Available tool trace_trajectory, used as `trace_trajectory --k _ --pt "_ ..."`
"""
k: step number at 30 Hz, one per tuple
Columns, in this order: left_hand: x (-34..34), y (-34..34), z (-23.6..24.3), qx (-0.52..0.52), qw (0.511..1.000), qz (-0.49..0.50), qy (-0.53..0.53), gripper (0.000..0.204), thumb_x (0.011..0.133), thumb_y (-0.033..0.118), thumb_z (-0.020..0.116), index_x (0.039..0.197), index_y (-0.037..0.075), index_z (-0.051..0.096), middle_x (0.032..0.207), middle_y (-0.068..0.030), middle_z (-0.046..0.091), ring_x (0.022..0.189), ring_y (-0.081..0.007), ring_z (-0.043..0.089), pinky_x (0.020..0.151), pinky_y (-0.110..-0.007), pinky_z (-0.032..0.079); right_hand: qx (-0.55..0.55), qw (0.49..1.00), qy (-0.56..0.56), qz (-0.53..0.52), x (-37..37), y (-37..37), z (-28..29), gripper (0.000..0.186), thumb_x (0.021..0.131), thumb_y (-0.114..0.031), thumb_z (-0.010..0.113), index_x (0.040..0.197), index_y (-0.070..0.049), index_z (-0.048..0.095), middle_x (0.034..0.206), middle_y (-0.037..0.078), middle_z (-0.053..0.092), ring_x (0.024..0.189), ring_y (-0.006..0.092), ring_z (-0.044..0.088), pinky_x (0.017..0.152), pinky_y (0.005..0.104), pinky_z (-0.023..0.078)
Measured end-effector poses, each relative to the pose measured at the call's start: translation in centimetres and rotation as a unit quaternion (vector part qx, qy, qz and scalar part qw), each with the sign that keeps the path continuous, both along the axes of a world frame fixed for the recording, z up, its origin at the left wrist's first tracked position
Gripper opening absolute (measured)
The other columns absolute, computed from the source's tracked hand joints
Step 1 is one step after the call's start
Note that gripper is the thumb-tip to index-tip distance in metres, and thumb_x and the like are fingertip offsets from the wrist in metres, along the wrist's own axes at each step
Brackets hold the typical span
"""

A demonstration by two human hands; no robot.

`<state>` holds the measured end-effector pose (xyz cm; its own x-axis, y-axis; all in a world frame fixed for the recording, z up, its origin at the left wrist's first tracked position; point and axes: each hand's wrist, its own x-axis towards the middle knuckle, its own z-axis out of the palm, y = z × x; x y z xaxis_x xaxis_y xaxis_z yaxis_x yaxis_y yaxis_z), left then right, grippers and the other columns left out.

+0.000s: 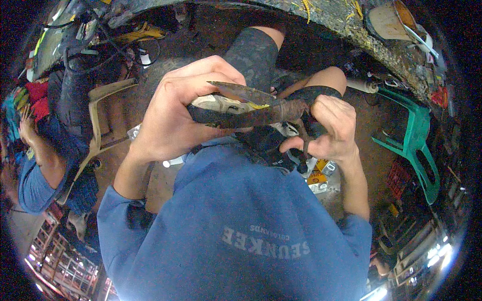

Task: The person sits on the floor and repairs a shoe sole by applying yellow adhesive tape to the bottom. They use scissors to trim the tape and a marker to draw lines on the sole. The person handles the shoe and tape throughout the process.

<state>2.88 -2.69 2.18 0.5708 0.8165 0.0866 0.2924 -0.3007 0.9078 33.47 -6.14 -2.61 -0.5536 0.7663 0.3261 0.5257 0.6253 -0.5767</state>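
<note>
My left hand (pixel 173 108) is wrapped round a long dark piece with a cream panel (pixel 218 104); it looks like a shoe part, but its kind is not certain. A thin dark flap (pixel 241 93) stands up along its far side. At the piece's right end is a brown, rusty-looking tool (pixel 293 109), whose curved arm (pixel 304 138) runs down by my right thumb. My right hand (pixel 334 125) is closed at this tool, fingers curled and thumb bent in. Both hands are above my lap, in front of my blue shirt. Where tool and piece meet is partly unclear.
A cluttered workbench (pixel 346 37) curves along the far side, with a stained bucket (pixel 394 20) at its right. A green plastic chair (pixel 414 133) stands right, a beige chair (pixel 95 120) left. Beyond it sits another person (pixel 45 165). Yellow and white boxes (pixel 321 173) lie below my right hand.
</note>
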Motion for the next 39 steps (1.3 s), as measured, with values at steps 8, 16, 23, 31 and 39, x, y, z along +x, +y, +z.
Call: trace_trajectory --k 8,16,23,31,39 --pt "0.2 0.1 0.3 -0.031 0.999 0.014 -0.002 0.035 0.064 0.011 0.093 0.095 0.005 0.078 0.103 -0.0073 0.073 0.095 -0.0222 0.07 0.083 -0.035 0.055 0.015 1.0 -0.022 0.001 0.4 0.1 0.2 0.062 0.064 -0.058 0.091 0.07 -0.008 0.055 0.066 0.011 0.051 0.057 0.033 0.057 0.054 0.0423 0.045" --pt "0.2 0.4 0.2 -0.014 1.0 -0.013 0.004 0.038 0.069 0.007 0.093 0.104 0.005 0.079 0.104 -0.0082 0.071 0.096 -0.0216 0.07 0.084 -0.034 0.055 0.009 1.0 -0.018 -0.014 0.5 0.4 0.7 0.063 0.065 -0.06 0.091 0.071 -0.008 0.056 0.066 0.01 0.051 0.057 0.033 0.055 0.053 0.0413 0.043" --pt "0.5 0.8 -0.6 -0.012 0.999 -0.005 -0.042 0.039 0.072 0.005 0.091 0.109 0.008 0.08 0.103 -0.0078 0.071 0.096 -0.0216 0.07 0.084 -0.033 0.055 -0.135 0.971 0.093 -0.175 -0.9 1.4 0.3 0.059 0.067 -0.04 0.099 0.065 -0.004 0.052 0.058 0.008 0.05 0.051 0.0247 0.051 0.052 0.0369 0.044" --pt "0.5 1.0 1.0 0.138 0.99 0.038 0.006 0.039 0.071 0.007 0.092 0.108 0.009 0.081 0.103 -0.0069 0.071 0.096 -0.0231 0.069 0.085 -0.035 0.056 -0.132 0.881 -0.237 -0.388 2.0 16.4 3.0 0.066 0.077 -0.06 0.086 0.086 0.003 0.071 0.082 0.028 0.071 0.088 0.0436 0.073 0.081 0.051 0.054" --pt "0.0 1.8 -0.4 0.31 0.946 0.056 -0.072 0.044 0.064 0.009 0.093 0.107 0.011 0.081 0.104 -0.0054 0.071 0.097 -0.0264 0.068 0.086 -0.038 0.056 -0.119 0.879 -0.338 -0.314 2.0 22.9 0.2 0.067 0.071 -0.058 0.09 0.097 0.003 0.076 0.097 0.025 0.076 0.096 0.0421 0.075 0.088 0.0504 0.058"
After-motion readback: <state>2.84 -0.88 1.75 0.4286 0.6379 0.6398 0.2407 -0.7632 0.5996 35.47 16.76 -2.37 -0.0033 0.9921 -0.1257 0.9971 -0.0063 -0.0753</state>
